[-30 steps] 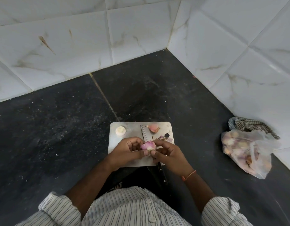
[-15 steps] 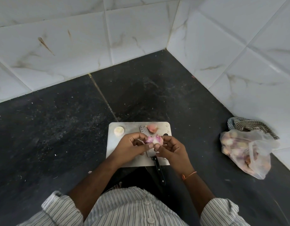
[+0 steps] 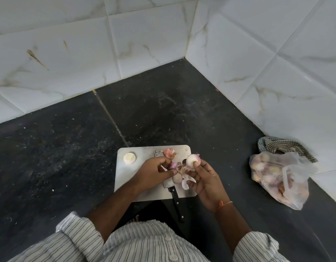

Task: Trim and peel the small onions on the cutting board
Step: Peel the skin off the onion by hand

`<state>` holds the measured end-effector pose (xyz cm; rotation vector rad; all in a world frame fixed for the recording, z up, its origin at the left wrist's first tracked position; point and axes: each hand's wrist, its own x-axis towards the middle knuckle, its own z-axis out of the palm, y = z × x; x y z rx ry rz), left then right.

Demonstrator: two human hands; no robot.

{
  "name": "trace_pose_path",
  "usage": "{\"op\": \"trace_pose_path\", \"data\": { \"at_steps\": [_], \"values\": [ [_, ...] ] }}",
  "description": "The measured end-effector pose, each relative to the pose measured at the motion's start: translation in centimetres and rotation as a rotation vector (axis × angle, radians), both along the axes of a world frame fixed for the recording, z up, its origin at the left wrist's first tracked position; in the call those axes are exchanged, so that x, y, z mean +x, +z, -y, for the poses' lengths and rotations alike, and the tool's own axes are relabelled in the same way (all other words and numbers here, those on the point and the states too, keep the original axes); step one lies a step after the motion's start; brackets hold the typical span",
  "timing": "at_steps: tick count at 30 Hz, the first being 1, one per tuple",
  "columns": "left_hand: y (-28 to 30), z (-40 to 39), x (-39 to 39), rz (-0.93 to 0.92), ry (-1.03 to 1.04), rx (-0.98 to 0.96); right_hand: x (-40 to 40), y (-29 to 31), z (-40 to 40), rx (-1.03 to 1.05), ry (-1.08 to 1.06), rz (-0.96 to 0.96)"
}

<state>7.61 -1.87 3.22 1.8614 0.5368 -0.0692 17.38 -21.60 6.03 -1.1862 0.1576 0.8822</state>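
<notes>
Dark stone counter, cutting board (image 3: 125, 178) below: right hand (image 3: 205, 183) pinches the peeled onion (image 3: 193, 160) at its fingertips, left hand (image 3: 154, 173) grips torn skin (image 3: 173, 165) alongside. Best pull the skin away cleanly, holding the bulb firmly.

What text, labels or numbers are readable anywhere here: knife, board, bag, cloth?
None are readable.
Knife: marks near the blade's far end, too small and blurred to tell if they are text.
Cutting board: no print visible.
Plastic bag: clear, no label visible.
Checked cloth: pattern only.
Striped shirt: no wording.
</notes>
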Motion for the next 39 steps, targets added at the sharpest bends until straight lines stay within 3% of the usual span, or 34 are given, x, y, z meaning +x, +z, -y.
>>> {"op": "trace_pose_path", "data": {
  "at_steps": [7,12,17,22,27,39],
  "values": [
    [0.4,1.5,2.7,-0.077,-0.230,0.201,1.6,-0.4,1.1,-0.046,-0.026,0.034],
    [0.3,1.4,3.1,-0.048,-0.196,0.381,1.6,0.0,1.3,-0.105,0.013,0.099],
    [1.0,1.1,2.1,0.077,-0.147,0.164,1.2,0.6,0.9,-0.060,0.073,0.007],
    [1.6,1.3,1.1,0.188,-0.219,0.253,0.3,1.2,0.1,-0.034,0.122,-0.037],
    [0.5,1.1,0.2,0.249,-0.151,0.191,-0.6,1.9,-0.9,-0.077,0.077,-0.022],
    [5.4,2.7,-1.3,0.174,-0.002,-0.111,-1.6,3.8,-1.6,-0.051,0.054,0.016]
  ]
}}
